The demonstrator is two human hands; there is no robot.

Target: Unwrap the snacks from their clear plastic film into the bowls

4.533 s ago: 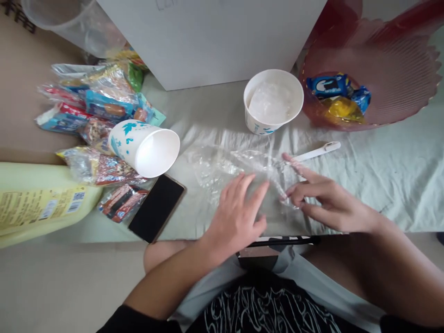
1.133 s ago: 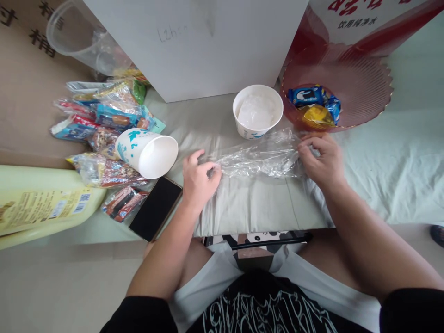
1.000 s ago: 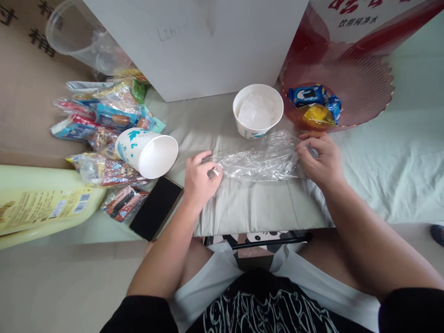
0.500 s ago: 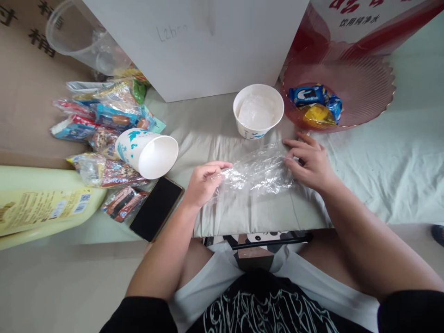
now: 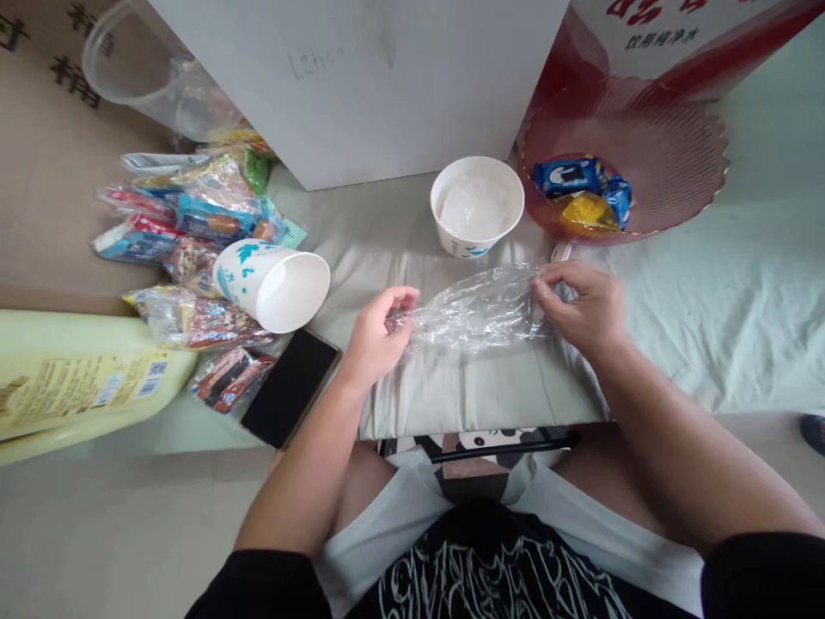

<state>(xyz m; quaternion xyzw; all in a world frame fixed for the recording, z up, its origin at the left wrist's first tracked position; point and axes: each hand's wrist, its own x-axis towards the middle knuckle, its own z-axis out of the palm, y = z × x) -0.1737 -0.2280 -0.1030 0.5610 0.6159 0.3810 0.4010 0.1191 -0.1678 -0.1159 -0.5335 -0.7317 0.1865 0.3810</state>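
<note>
A crinkled clear plastic bag stretches between my hands, low over the cloth. My left hand pinches its left end between thumb and fingers. At the other end, my right hand is closed on the plastic, thumb against forefinger. Just beyond the bag stands an upright white paper bowl with a blue leaf print; something whitish and translucent lies inside. A small whitish item shows partly behind my right hand, its kind unclear.
A paper cup lies tipped on its side at left, among several packaged snacks and by a phone. A pink ribbed bowl with wrapped sweets stands at right. A white box rises behind.
My right hand has gone from spread fingers at the bag's edge to a pinch on it. The bag is drawn out straighter, and my left fingers have curled more around its end.
</note>
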